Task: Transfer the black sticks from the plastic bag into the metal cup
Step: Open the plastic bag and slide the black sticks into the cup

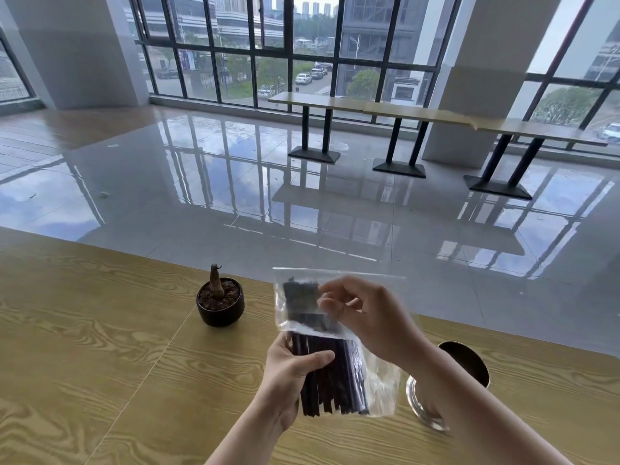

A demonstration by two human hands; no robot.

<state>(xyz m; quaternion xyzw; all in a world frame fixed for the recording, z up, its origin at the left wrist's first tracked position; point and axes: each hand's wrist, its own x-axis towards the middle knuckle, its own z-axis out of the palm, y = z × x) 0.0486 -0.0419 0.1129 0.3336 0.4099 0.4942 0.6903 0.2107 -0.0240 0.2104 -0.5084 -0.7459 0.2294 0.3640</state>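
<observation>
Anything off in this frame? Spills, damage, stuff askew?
Nothing spilled. The small round black pot holds only a bare, leafless stump. The shiny metal cup seems to lean; may be wide-angle distortion.

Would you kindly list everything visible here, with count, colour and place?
plastic bag: one, clear, held above the table
black sticks: one bundle, black, inside the bag
metal cup: one, shiny, on the table at right, partly behind the right forearm
potted plant: one, black pot, on the table left of the bag
table: one, light wood grain, foreground
far tables: three, wood tops, black legs, by the windows
left hand: grips the bag's lower part round the sticks
right hand: pinches the bag's upper part
</observation>
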